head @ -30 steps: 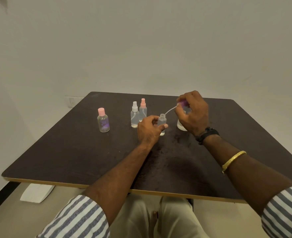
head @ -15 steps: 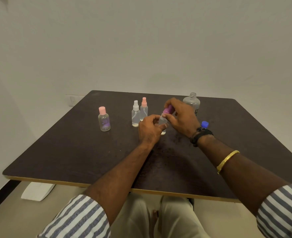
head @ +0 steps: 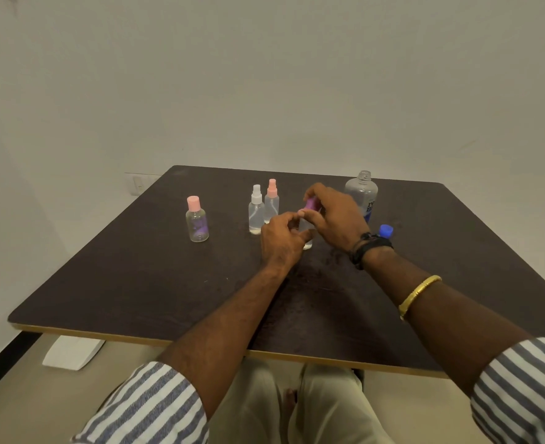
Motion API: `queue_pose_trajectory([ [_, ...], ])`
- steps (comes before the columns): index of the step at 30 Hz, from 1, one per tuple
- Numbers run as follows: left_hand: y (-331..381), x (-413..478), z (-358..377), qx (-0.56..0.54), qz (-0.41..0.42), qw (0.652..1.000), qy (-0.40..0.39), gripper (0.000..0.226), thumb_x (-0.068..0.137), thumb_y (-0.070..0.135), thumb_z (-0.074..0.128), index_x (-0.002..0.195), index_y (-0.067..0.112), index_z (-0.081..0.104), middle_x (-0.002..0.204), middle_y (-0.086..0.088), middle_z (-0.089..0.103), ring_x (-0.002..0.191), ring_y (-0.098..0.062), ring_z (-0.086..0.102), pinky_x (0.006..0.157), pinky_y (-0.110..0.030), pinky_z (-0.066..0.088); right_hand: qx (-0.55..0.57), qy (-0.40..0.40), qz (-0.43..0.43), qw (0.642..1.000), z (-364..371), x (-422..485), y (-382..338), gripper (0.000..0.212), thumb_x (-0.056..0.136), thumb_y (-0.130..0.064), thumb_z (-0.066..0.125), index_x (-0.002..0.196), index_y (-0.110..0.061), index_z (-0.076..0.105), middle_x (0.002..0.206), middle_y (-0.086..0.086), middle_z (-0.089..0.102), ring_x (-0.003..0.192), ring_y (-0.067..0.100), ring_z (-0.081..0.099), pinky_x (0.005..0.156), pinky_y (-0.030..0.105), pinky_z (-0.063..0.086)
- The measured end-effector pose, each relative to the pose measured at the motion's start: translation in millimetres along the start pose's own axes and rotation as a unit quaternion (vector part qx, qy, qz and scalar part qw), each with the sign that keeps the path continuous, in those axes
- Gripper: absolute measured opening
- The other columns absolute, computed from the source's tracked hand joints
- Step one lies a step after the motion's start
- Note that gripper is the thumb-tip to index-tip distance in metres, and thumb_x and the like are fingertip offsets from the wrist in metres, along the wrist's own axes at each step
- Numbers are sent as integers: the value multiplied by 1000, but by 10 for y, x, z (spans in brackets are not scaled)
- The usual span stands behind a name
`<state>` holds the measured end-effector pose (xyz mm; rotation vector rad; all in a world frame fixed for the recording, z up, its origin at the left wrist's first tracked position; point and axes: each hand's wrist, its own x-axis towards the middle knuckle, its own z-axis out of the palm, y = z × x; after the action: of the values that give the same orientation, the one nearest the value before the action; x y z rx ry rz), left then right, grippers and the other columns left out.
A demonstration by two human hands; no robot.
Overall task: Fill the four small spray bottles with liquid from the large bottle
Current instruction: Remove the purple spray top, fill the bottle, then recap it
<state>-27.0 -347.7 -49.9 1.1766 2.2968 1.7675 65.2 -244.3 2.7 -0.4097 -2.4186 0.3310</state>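
At frame centre your left hand grips the small bottle on the worktop; your right hand pinches its purple sprayer directly above.

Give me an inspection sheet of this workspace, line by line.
Surface: dark table, light edge band.
Job's things: large bottle uncapped, blue cap beside it; white-topped sprayer and pink-topped sprayer capped; pink-capped bottle apart.
Clutter: nothing seen.
Grippers: left hand steadies small bottle; right hand sets purple spray top on it.
Cables: nothing seen.
Surroundings: plain wall, wall socket, white object on floor.
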Motion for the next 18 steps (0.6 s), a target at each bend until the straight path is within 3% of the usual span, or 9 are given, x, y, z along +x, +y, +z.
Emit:
queue_pose_trajectory([
  [3,4,-4,-1,17,3,1000,3,25,76,32,86,91,16,74,73,6,67,63,-6,59,56,-17,48,-51,9,26,998,39,31,-19,39,91,-55,64,106,-20,57,91,0,60,80,18,57,69,34,52],
  [6,-11,15,0,-3,1,1000,3,22,77,25,84,94,14,76,81,4,74,74,-7,69,68,-27,60,5,3,34,999,57,24,-45,47,86,-54,66,121,-22,59,109,1,60,91,15,58,78,29,53],
  [9,4,13,-19,-15,4,1000,0,31,77,28,85,101,11,76,87,0,76,77,-10,70,69,-22,57,87,17,15,996,18,-15,-79,46,82,-41,59,123,-20,61,111,-1,67,95,13,63,84,30,56],
  [12,11,7,-22,-15,3,1000,2,38,75,37,86,102,13,76,86,3,74,72,-6,67,63,-13,49,64,35,1,997,39,-51,-29,30,87,-24,68,116,-19,64,101,-3,69,88,12,65,80,37,59],
  [15,22,-2,-21,0,8,1000,6,31,75,40,85,92,15,76,73,7,69,63,-4,60,55,-9,43,24,51,25,998,81,-45,15,32,85,-36,77,109,-23,60,92,-3,65,80,14,62,71,34,58],
  [18,24,3,-36,-4,13,1000,4,17,79,24,83,91,13,76,79,3,74,70,-5,66,64,-18,54,31,34,22,999,119,-70,1,42,85,-41,75,118,-21,60,103,0,64,91,15,61,79,29,55],
])
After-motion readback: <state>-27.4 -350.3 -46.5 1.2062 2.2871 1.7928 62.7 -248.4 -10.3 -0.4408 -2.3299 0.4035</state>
